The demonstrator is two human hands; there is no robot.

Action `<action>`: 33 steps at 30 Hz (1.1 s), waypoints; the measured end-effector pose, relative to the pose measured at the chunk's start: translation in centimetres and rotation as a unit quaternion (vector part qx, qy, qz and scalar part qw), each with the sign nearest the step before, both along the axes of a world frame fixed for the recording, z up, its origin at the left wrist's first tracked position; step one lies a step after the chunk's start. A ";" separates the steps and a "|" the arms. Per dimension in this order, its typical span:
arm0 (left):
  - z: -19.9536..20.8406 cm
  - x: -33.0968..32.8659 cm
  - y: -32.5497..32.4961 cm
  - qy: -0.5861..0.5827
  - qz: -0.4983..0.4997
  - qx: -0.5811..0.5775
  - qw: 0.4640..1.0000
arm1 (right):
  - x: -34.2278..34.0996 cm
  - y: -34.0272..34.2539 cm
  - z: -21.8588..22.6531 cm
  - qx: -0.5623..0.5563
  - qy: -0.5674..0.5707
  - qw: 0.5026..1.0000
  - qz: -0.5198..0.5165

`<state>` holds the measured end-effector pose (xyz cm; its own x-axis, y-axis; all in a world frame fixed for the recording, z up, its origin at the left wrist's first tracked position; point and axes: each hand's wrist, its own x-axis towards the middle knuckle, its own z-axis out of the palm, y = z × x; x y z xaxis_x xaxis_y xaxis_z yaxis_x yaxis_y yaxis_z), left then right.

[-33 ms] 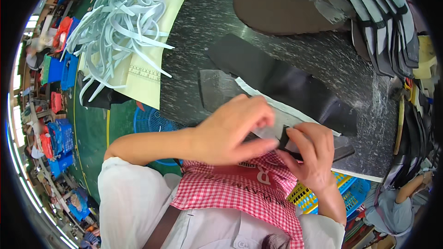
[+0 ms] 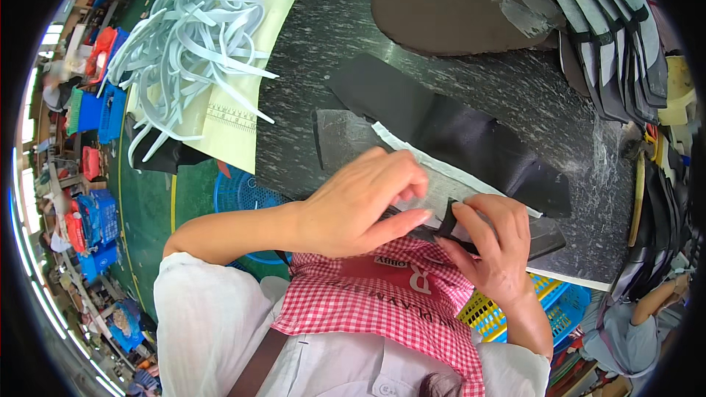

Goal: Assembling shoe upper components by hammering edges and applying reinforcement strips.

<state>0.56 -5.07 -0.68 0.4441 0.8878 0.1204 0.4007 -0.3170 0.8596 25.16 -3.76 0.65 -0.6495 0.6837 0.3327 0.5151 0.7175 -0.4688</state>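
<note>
A curved black leather-like panel (image 2: 441, 121) lies on the dark speckled table, in front of me. Along its near side runs a white strip (image 2: 434, 163), bordering a grey backing (image 2: 430, 190). My right hand (image 2: 496, 239) pinches a narrow black strip (image 2: 448, 219) at the near edge of this work, between thumb and fingers. Just to the left, my left hand (image 2: 371, 202) hovers over the grey part with fingers curled and thumb held apart; I see nothing in it. Its palm side is partly hidden.
Pale blue cords (image 2: 195, 44) lie heaped on a cream sheet (image 2: 235, 114) with ruler markings. A brown rounded panel (image 2: 434, 11) and stacked black-and-grey pieces (image 2: 607, 37) occupy the far right. Blue (image 2: 239, 195) and yellow (image 2: 489, 312) baskets stand below the table edge. Another person (image 2: 625, 342) sits at right.
My left hand has shifted slightly left, and its thumb has drawn away from the black strip. The right hand keeps its pinch in nearly the same place.
</note>
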 end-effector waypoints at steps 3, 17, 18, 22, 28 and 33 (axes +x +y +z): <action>0.8 -2.7 -0.2 0.088 0.002 0.003 0.996 | 0.1 0.3 -0.1 0.019 -0.012 1.000 0.019; 2.2 1.3 1.5 0.280 -0.242 0.432 0.822 | 0.3 -0.3 1.8 0.070 -0.116 0.988 0.078; 2.5 1.2 1.7 0.282 -0.256 0.430 0.818 | 0.5 -0.3 1.9 0.066 -0.099 0.991 0.067; 4.1 1.8 2.7 0.248 -0.251 0.411 0.840 | 1.3 -0.3 1.9 0.058 -0.135 0.988 0.055; 4.8 2.7 3.1 0.037 -0.122 0.193 0.973 | 2.5 -0.5 0.0 0.027 -0.054 0.997 0.051; 3.9 4.2 2.5 0.206 -0.138 0.293 0.924 | 2.9 -0.8 -1.6 0.064 0.086 0.994 0.024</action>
<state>4.71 -2.57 3.20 0.7584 0.5707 0.3150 0.4904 -0.8178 0.3012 28.03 -4.60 -0.90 -0.6068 0.5976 0.5241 0.3987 0.7992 -0.4497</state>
